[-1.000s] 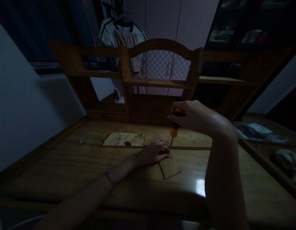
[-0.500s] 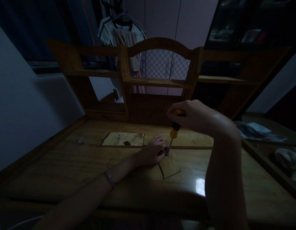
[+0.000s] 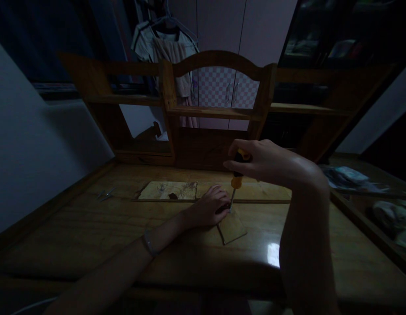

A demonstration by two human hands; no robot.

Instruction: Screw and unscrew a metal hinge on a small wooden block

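Observation:
My right hand [image 3: 255, 159] is raised over the desk, its thumb and fingers around the yellow and black handle of a screwdriver [image 3: 236, 181]. The shaft points steeply down, with its tip at a small shiny metal piece [image 3: 230, 210] on a small wooden board [image 3: 233, 229]. Beside that tip, my left hand [image 3: 213, 205] rests low with curled fingers pressed on the metal piece and the board's far end. The fingers cover much of the piece, so its exact kind is hidden.
A long wooden strip [image 3: 170, 190] with a stained, damaged surface lies behind my left hand. Small metal items [image 3: 107, 194] sit on the desk at left. A wooden shelf unit [image 3: 216, 113] stands along the back. Bagged items [image 3: 350, 177] lie at right.
My right hand's thumb and fingers have shifted and loosened somewhat on the screwdriver handle. The screwdriver stays at the metal piece, and my left hand stays in place.

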